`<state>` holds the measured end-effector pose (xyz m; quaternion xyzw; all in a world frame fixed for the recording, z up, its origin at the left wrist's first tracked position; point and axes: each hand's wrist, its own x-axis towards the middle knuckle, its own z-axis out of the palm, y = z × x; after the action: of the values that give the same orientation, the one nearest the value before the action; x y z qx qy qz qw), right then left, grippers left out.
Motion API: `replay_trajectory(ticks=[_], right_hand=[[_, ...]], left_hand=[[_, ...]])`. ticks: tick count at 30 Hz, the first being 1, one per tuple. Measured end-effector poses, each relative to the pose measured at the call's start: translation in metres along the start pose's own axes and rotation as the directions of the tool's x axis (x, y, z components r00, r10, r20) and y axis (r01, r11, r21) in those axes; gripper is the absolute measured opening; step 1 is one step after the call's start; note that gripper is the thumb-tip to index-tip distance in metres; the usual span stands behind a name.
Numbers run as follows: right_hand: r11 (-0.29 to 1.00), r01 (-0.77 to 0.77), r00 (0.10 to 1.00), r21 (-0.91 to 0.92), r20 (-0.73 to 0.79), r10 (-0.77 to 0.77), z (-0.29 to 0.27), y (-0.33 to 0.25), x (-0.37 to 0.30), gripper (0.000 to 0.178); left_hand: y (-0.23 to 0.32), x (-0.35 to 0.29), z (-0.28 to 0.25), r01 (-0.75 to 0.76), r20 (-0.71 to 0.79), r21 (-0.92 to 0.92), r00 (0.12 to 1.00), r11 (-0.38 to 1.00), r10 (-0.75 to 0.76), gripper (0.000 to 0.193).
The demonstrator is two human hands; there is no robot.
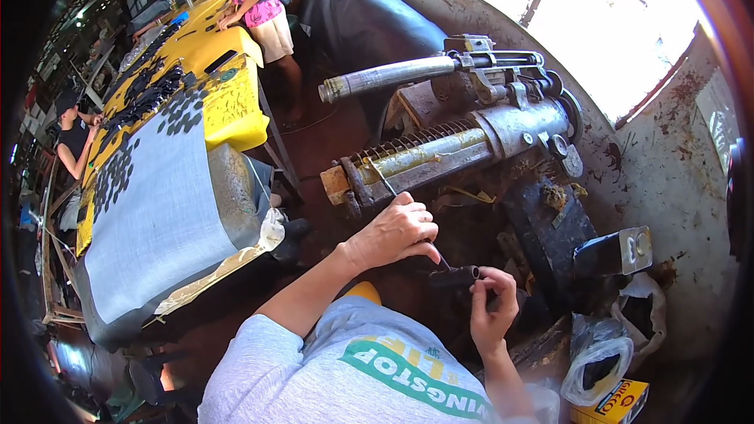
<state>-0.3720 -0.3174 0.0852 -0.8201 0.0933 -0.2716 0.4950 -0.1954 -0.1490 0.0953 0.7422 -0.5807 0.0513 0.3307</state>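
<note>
My left hand (397, 232) is closed round a thin metal rod (383, 179). One end of the rod points up across the side of a greasy metal machine (428, 161) with a long coil spring. Its other end reaches down toward the mouth of a short dark tube (455, 275); I cannot tell whether it goes inside. At the tube's open end, the fingers of my right hand (495, 302) are bent round it, in a pinch. Part of the tube is lost in shadow. A thick lever-like metal bar (385, 78) lies along the machine's far side.
To the left stands a long table (149, 220) with grey and yellow sheets and many dark cut pieces. Two people (263, 0) are at it. On the right are a black box-like block (550, 228), a metal can (616, 253), a plastic bag (597, 353) and a yellow box (616, 404).
</note>
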Motion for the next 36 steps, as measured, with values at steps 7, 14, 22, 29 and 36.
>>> replay_trajectory(ticks=[7, 14, 22, 29, 36], right_hand=[[0.810, 0.397, 0.914, -0.432, 0.269, -0.305, 0.014, 0.005, -0.010, 0.057], [0.716, 0.448, 0.893, -0.536, 0.228, -0.388, 0.031, 0.024, -0.009, 0.050], [0.460, -0.750, 0.660, 0.475, 0.579, 0.478, 0.031, 0.034, 0.005, 0.067], [0.445, -0.765, 0.638, 0.466, 0.644, 0.422, 0.016, 0.032, 0.000, 0.093], [0.943, 0.296, 0.954, -0.150, 0.000, -0.300, 0.004, 0.005, -0.011, 0.012]], left_hand=[[0.003, -0.004, -0.003, 0.035, 0.009, 0.016, 0.999, 0.999, -0.036, 0.039], [0.002, -0.008, -0.005, 0.055, 0.035, 0.024, 0.998, 0.998, -0.056, 0.039], [0.001, 0.005, -0.004, -0.005, -0.044, -0.066, 0.999, 0.998, 0.002, 0.034], [-0.008, 0.010, -0.005, -0.050, 0.045, -0.064, 0.998, 0.997, 0.053, 0.029], [-0.011, 0.017, 0.005, -0.046, -0.009, 0.076, 0.999, 0.996, 0.047, 0.036]])
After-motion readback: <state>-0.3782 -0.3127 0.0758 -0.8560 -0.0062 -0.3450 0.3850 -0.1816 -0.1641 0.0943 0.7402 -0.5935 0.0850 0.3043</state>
